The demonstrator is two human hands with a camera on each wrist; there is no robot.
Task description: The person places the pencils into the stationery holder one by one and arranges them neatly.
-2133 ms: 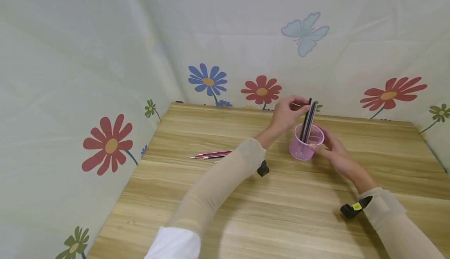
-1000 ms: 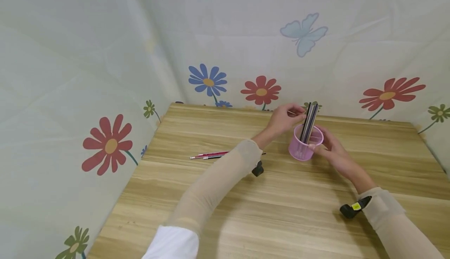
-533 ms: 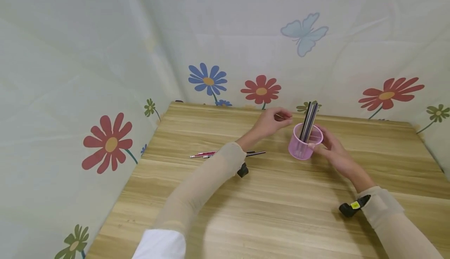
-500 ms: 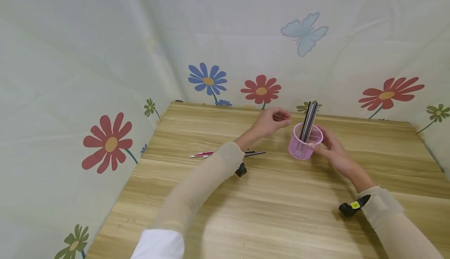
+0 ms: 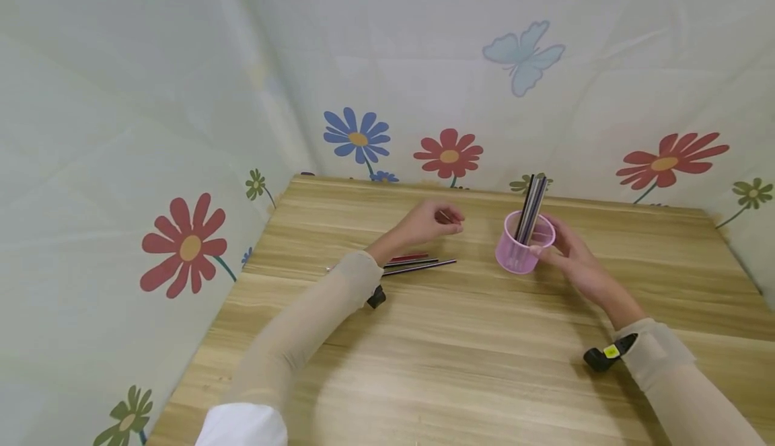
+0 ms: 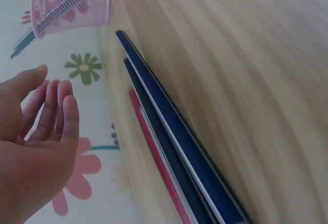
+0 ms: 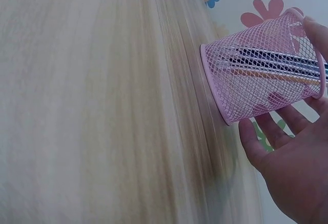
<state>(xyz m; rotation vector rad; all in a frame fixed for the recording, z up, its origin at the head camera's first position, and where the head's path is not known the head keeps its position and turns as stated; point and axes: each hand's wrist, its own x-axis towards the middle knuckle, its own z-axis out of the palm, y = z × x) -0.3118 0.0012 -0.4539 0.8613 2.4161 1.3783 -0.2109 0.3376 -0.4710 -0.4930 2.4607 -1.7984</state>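
Note:
My left hand (image 5: pixel 426 223) hovers over the table beside several loose pencils (image 5: pixel 424 268). Its fingers are loosely bent with nothing between them, as the left wrist view also shows. The pencils lie side by side there, one dark blue (image 6: pixel 164 103), one dark green and one red; my sleeve covers part of them in the head view. With my right hand (image 5: pixel 578 268) I hold a pink mesh pencil cup (image 5: pixel 510 257) by its right side, thumb at the rim and fingers around the wall. A bundle of dark pencils (image 5: pixel 531 207) leans inside the cup, which stands upright.
The wood-grain table (image 5: pixel 484 352) ends at a pale cloth backdrop (image 5: pixel 412 42) printed with flowers and a butterfly. Another cloth wall (image 5: pixel 91 130) borders the left side. A black wrist camera (image 5: pixel 601 360) is strapped to my right sleeve.
My left hand has let go of a pencil in the cup and moved left, towards the loose pencils, uncovering their tips. My right hand stays on the cup.

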